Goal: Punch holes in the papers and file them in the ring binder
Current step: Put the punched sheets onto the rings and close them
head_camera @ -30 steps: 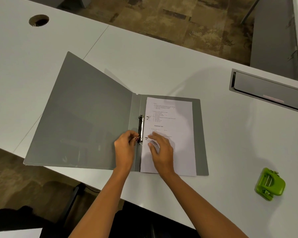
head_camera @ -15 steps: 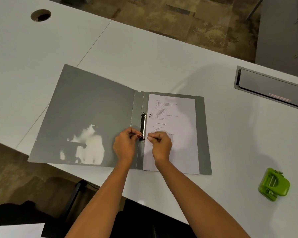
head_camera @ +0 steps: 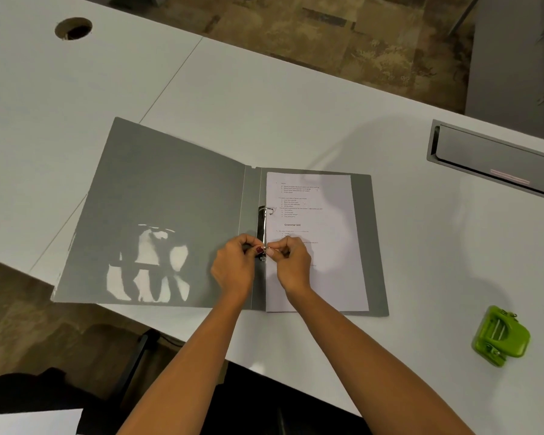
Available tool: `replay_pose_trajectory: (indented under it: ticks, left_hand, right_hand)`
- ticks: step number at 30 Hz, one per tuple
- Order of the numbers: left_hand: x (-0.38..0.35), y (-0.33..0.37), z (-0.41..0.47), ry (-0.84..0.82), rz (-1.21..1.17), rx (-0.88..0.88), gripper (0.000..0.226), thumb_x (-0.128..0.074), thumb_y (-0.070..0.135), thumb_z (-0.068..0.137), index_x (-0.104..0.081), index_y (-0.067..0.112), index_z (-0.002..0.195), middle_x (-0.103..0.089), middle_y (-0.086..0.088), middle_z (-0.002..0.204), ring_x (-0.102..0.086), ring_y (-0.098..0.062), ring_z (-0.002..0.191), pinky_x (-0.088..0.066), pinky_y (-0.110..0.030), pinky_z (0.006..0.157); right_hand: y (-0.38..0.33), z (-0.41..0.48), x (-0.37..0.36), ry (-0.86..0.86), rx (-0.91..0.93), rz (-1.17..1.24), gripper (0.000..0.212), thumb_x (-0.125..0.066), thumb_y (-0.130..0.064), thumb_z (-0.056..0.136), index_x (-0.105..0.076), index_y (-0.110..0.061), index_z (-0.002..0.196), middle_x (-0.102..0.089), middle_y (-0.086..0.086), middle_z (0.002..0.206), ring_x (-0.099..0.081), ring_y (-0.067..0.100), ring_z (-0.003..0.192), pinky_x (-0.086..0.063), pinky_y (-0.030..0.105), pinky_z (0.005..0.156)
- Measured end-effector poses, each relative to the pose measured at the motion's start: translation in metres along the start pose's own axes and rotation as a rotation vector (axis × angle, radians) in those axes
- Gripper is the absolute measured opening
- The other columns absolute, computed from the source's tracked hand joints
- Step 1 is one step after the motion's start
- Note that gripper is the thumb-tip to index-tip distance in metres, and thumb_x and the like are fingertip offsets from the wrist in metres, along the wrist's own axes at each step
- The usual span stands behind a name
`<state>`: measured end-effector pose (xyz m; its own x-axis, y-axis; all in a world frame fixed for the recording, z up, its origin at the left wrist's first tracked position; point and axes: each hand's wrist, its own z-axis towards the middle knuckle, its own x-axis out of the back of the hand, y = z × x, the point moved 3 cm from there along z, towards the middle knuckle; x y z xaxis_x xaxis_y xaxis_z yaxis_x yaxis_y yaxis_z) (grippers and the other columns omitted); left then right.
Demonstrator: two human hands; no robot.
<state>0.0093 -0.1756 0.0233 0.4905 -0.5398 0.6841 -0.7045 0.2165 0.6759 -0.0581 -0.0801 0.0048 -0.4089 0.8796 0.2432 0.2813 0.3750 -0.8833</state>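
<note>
A grey ring binder lies open on the white desk. A printed sheet of paper rests on its right half, its left edge at the metal ring mechanism. The upper ring passes through the sheet. My left hand and my right hand meet at the lower ring, each pinching one half of it with thumb and forefinger. The lower ring itself is mostly hidden by my fingertips. A green hole punch sits on the desk to the right, away from both hands.
A grey cable tray lid is set into the desk at the far right. A round cable hole lies at the far left. The desk's front edge runs under my forearms. A white sheet corner shows at the bottom left.
My right hand left the flat paper and closed its fingers on the lower ring. My left hand stayed at the ring and both hands now pinch it together.
</note>
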Motion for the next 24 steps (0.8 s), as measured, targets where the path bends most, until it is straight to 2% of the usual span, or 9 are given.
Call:
replay_pose_trajectory:
  ticks: [3,6,10,12,16,19,21,24]
  left_hand:
    - [-0.003,0.000,0.003,-0.070,-0.072,-0.025,0.014,-0.064,0.012,0.087,-0.071,0.023,0.087,-0.073,0.003,0.089,-0.065,-0.011,0.079,-0.048,-0.021,0.059]
    - [-0.004,0.005,0.006,-0.106,-0.152,-0.037,0.023,-0.055,-0.004,0.089,-0.069,0.011,0.100,-0.071,-0.005,0.100,-0.064,-0.013,0.087,-0.045,-0.010,0.070]
    - [0.002,0.014,0.011,0.060,-0.120,-0.002,0.019,-0.054,0.001,0.092,-0.063,0.004,0.108,-0.070,-0.013,0.100,-0.067,-0.024,0.086,-0.057,-0.034,0.078]
    - [0.001,0.020,0.012,0.088,-0.064,0.001,0.018,-0.058,0.005,0.091,-0.063,0.003,0.108,-0.070,-0.013,0.100,-0.068,-0.025,0.087,-0.055,-0.032,0.075]
    - [-0.004,0.031,0.014,0.059,0.020,0.053,0.015,-0.065,0.008,0.087,-0.066,0.001,0.099,-0.071,-0.015,0.094,-0.068,-0.027,0.083,-0.049,-0.028,0.066]
    - [-0.002,0.032,0.022,0.000,-0.010,0.172,0.006,-0.069,0.007,0.082,-0.071,0.002,0.085,-0.071,-0.016,0.085,-0.067,-0.030,0.078,-0.050,-0.030,0.063]
    - [0.001,0.032,0.027,-0.047,-0.025,0.225,0.008,-0.073,0.010,0.079,-0.071,0.008,0.071,-0.066,-0.009,0.074,-0.062,-0.025,0.068,-0.049,-0.029,0.062]
    - [0.002,0.034,0.029,-0.100,-0.033,0.259,0.014,-0.073,0.014,0.078,-0.068,0.014,0.066,-0.058,0.000,0.065,-0.057,-0.021,0.068,-0.045,-0.027,0.063]
  right_hand:
    - [-0.001,-0.002,0.001,-0.033,0.019,-0.039,0.012,-0.068,-0.002,0.083,-0.064,-0.007,0.093,-0.063,0.006,0.097,-0.056,0.010,0.084,-0.044,0.006,0.068]
    - [-0.002,-0.005,0.006,-0.050,0.051,-0.039,0.021,-0.067,0.001,0.082,-0.062,-0.012,0.097,-0.060,0.005,0.096,-0.055,0.010,0.084,-0.045,0.004,0.067]
    - [0.002,-0.009,0.020,0.050,0.045,0.003,0.023,-0.063,0.005,0.084,-0.059,-0.017,0.091,-0.060,0.004,0.088,-0.056,0.011,0.076,-0.045,0.000,0.063]
    - [0.004,-0.010,0.026,0.078,0.057,-0.034,0.021,-0.063,0.002,0.085,-0.059,-0.018,0.092,-0.062,-0.001,0.088,-0.058,0.008,0.075,-0.045,-0.001,0.064]
    - [0.006,-0.010,0.030,0.047,0.080,-0.070,0.019,-0.064,-0.001,0.086,-0.059,-0.018,0.092,-0.061,-0.005,0.087,-0.059,0.008,0.077,-0.045,-0.001,0.065]
    - [0.007,-0.007,0.030,0.036,0.063,-0.074,0.016,-0.064,-0.002,0.086,-0.060,-0.016,0.094,-0.062,-0.004,0.089,-0.059,0.008,0.078,-0.045,-0.001,0.066]
    - [0.008,-0.006,0.030,0.036,0.050,-0.080,0.015,-0.065,-0.003,0.085,-0.062,-0.014,0.096,-0.063,-0.002,0.092,-0.060,0.008,0.079,-0.045,0.001,0.067]
    - [0.009,-0.005,0.029,0.043,0.036,-0.087,0.014,-0.065,-0.004,0.085,-0.063,-0.012,0.097,-0.066,0.002,0.095,-0.060,0.010,0.080,-0.045,0.003,0.068]
